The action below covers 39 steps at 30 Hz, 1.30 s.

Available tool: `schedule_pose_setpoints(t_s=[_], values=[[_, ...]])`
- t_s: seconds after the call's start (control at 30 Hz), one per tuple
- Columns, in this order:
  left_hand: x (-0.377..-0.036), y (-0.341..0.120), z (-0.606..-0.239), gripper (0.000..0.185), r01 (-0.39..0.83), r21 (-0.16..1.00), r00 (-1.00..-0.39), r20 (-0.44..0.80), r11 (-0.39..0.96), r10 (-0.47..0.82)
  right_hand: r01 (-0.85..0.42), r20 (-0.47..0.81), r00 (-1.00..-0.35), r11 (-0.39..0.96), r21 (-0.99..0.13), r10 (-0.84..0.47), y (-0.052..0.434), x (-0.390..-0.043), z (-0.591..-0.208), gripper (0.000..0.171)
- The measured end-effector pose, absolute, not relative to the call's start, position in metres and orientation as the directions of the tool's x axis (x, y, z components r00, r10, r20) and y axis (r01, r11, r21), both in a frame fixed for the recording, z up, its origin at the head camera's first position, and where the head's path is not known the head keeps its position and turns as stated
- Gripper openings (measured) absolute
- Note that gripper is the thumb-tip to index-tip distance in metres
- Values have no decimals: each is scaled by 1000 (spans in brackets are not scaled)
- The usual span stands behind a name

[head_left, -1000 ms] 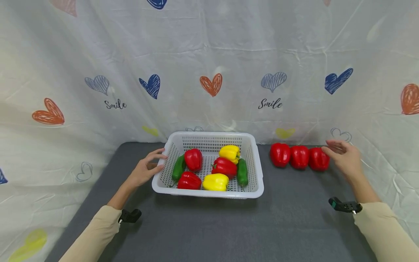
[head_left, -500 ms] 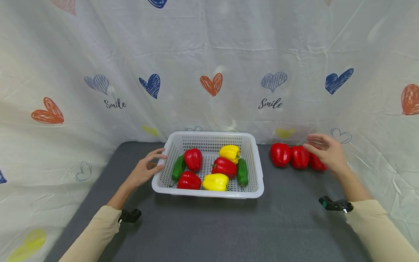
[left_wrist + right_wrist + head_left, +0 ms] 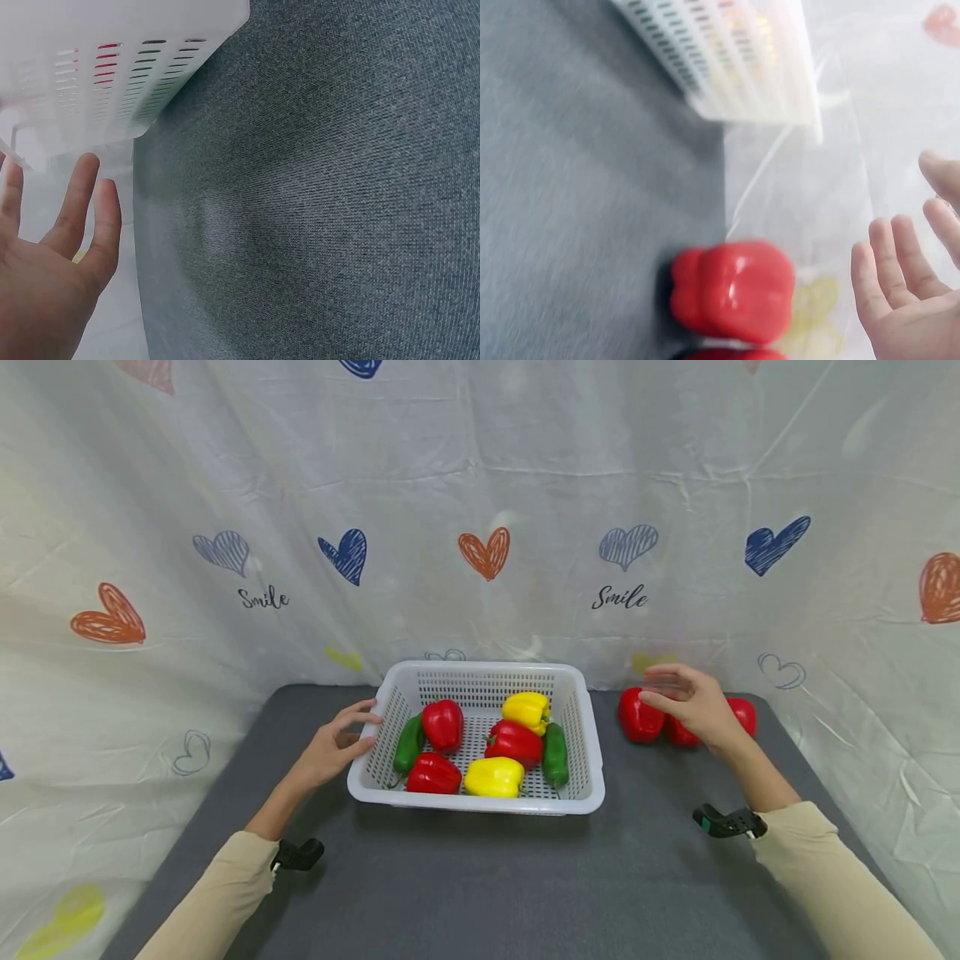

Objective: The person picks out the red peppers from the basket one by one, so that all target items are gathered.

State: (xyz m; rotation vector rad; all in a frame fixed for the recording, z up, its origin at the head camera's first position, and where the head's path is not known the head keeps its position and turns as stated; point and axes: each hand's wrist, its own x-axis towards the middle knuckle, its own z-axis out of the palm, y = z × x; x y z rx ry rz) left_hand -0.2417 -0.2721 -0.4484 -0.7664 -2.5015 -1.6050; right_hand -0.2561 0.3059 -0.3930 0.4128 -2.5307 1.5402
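A white slotted basket point(image 3: 592, 781) stands mid-table with red, yellow and green peppers inside, among them a red pepper point(image 3: 513, 742) and a yellow pepper point(image 3: 494, 777). My left hand point(image 3: 330, 752) rests at the basket's left wall with relaxed fingers, holding nothing; it also shows as the left hand point(image 3: 52, 262) by the basket point(image 3: 112, 67). Three red peppers lie in a row to the right of the basket: the left red pepper point(image 3: 637, 717), a middle one mostly hidden, and the right red pepper point(image 3: 744, 714). My right hand point(image 3: 693, 702) hovers open over the middle one. The right wrist view shows the right hand point(image 3: 911, 289) beside a red pepper point(image 3: 735, 289).
A grey cloth table point(image 3: 480, 877) runs toward me, with bare surface in front of the basket. A white curtain with hearts point(image 3: 487, 552) closes off the back and both sides. Black wrist cameras point(image 3: 723, 821) sit on each forearm.
My right hand has moved left, from the rightmost red pepper to above the middle one. The left hand and the basket have stayed put.
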Motion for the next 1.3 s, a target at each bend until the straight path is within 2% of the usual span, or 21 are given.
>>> schedule_pose_setpoints(t_s=[0.37, 0.63, 0.97, 1.3], values=[[-241, -272, -449, 34, 455, 830, -868, 332, 322, 369, -353, 271, -925, 336, -873, -265, 257, -271, -378, 51], [-241, -272, -449, 33, 457, 833, -866, 336, 313, 370, -331, 232, -908, 259, -907, -348, 215, -281, -375, 49], [-240, -271, -447, 33, 447, 834, -871, 322, 324, 371, -288, 139, -877, 272, -918, -460, 165, -281, -379, 61], [-239, -271, -447, 34, 423, 853, -876, 299, 307, 377, -256, 55, -859, 333, -907, -509, 137, -284, -387, 60]])
